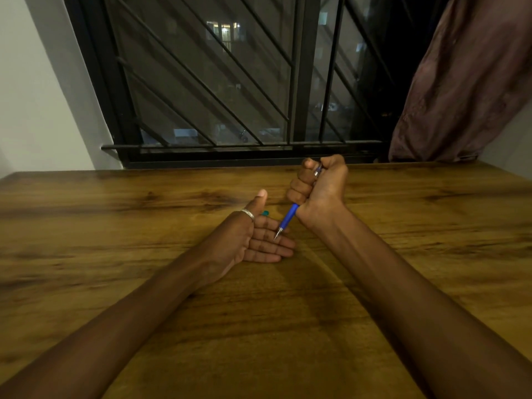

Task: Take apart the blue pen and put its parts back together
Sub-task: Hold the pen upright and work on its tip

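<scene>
Wooden table [403, 283]: right hand [319, 188] fists blue pen [288, 218].

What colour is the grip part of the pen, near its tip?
Blue. The head view shows the pen below the right hand, ending in a silver tip.

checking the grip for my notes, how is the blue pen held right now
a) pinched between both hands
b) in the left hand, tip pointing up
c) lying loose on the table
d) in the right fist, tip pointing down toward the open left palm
d: the right hand is closed in a fist around the blue pen, whose metal tip points down at the open left hand, held palm up with its fingers spread flat.
</scene>
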